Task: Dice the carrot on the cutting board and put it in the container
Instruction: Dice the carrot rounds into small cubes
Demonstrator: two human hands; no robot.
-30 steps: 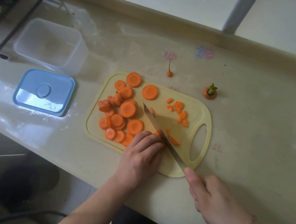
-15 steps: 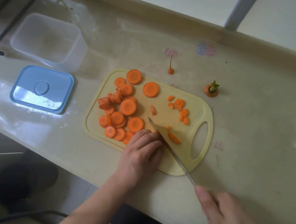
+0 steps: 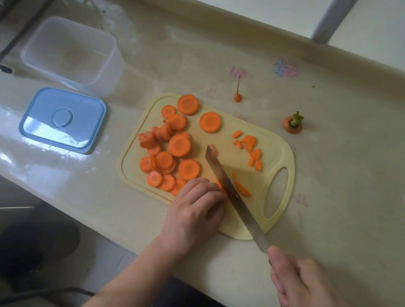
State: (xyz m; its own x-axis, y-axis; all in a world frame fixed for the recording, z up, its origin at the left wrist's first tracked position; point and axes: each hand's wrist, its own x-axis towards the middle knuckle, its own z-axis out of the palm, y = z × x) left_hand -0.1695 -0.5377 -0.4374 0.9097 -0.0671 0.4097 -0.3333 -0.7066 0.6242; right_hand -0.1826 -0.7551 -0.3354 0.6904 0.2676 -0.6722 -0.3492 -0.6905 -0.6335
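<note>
A pale yellow cutting board [image 3: 258, 227] lies on the counter with several round carrot slices [image 3: 179, 145] on its left half and small diced bits [image 3: 251, 147] at its upper right. My left hand [image 3: 196, 211] curls its fingers over a carrot piece [image 3: 220, 185] at the board's near edge. My right hand [image 3: 316, 299] grips the handle of a knife [image 3: 232, 193], whose blade lies right beside my left fingertips. The clear container [image 3: 73, 54] stands open at the far left.
A blue lid [image 3: 63, 119] lies in front of the container. A carrot tip [image 3: 238, 95] and a carrot top with green stub [image 3: 293, 122] stand on the counter behind the board. A black wire rack [image 3: 23, 1] is at the far left. The counter edge runs under my forearms.
The knife drew back toward me half a second ago and has slid forward again across the board. My left hand has stayed on the carrot piece.
</note>
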